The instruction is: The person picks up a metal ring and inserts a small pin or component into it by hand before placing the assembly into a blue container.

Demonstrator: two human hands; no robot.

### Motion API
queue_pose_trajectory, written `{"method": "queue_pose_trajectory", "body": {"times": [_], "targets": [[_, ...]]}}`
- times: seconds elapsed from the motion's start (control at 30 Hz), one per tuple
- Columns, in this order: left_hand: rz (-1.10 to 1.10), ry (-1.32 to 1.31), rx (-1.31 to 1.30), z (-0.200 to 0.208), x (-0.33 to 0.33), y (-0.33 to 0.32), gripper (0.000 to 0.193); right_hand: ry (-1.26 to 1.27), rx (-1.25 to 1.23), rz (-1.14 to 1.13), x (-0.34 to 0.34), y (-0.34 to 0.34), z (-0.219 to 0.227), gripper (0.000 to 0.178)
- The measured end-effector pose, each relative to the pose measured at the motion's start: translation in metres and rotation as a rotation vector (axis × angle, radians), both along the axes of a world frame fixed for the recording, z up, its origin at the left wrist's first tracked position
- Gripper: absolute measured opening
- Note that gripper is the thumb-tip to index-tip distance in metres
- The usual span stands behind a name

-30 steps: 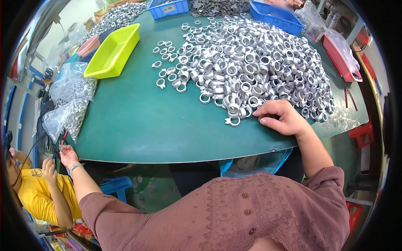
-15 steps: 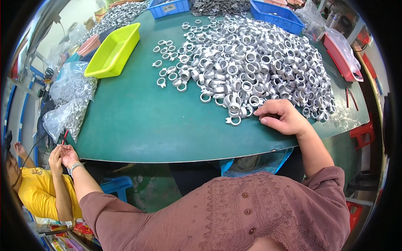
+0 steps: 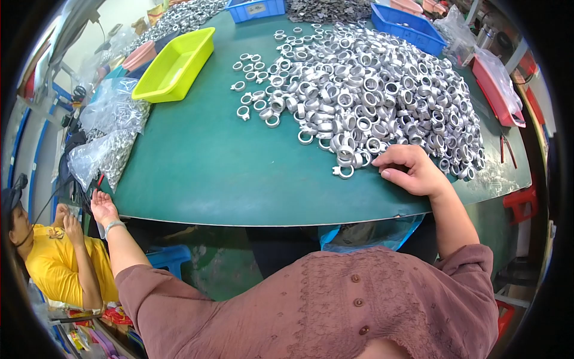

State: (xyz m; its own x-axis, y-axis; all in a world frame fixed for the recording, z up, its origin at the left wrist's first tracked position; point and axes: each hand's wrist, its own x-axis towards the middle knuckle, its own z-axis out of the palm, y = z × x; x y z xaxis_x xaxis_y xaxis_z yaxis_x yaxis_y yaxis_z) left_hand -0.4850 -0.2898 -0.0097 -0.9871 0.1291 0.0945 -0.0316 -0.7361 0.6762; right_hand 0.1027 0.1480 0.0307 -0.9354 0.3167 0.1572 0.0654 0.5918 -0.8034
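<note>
My right hand (image 3: 409, 170) rests on the green table at the near edge of a large heap of silver metal rings (image 3: 382, 99), each with a small lug. Its fingers are loosely bent, the thumb stands apart, and no held thing shows. Just left of its fingertips lies a single ring (image 3: 343, 172). My left hand (image 3: 104, 208) reaches past the table's left corner, palm up and fingers stretched, with nothing visible in it. Close by its fingertips is a small red-handled tool (image 3: 100, 180), its kind unclear. Clear bags (image 3: 106, 152) of small metal parts lie just beyond.
A yellow-green tray (image 3: 173, 66) stands at the far left, blue bins (image 3: 409, 29) at the back. On the right are a red bin (image 3: 496, 90) and a red-handled tool (image 3: 508, 152). A co-worker in a yellow shirt (image 3: 63, 266) sits at the left, near a blue stool (image 3: 169, 258).
The co-worker's hand has drawn back from my left hand, and both the co-worker's hands now meet nearer their body. My left fingers have straightened. My right hand stays by the heap; the view has shifted slightly.
</note>
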Motion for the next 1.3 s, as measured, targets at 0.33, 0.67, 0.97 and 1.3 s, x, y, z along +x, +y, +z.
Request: {"method": "queue_pose_trajectory", "body": {"times": [0.33, 0.67, 0.97, 1.3], "targets": [[0.377, -0.028, -0.357, -0.004, 0.006, 0.010, 0.020, -0.017, -0.024, -0.028, -0.001, -0.004, 0.005, 0.017], [0.360, 0.016, -0.490, -0.008, -0.006, 0.005, 0.030, -0.028, -0.046, -0.025, -0.001, -0.003, 0.004, 0.016], [0.360, 0.020, -0.509, -0.014, -0.013, 0.002, 0.032, -0.030, 0.019, -0.027, -0.002, -0.003, 0.003, 0.016], [0.349, 0.056, -0.555, -0.024, -0.032, -0.005, 0.039, -0.032, -0.007, -0.047, 0.001, -0.002, 0.004, 0.016]]}}
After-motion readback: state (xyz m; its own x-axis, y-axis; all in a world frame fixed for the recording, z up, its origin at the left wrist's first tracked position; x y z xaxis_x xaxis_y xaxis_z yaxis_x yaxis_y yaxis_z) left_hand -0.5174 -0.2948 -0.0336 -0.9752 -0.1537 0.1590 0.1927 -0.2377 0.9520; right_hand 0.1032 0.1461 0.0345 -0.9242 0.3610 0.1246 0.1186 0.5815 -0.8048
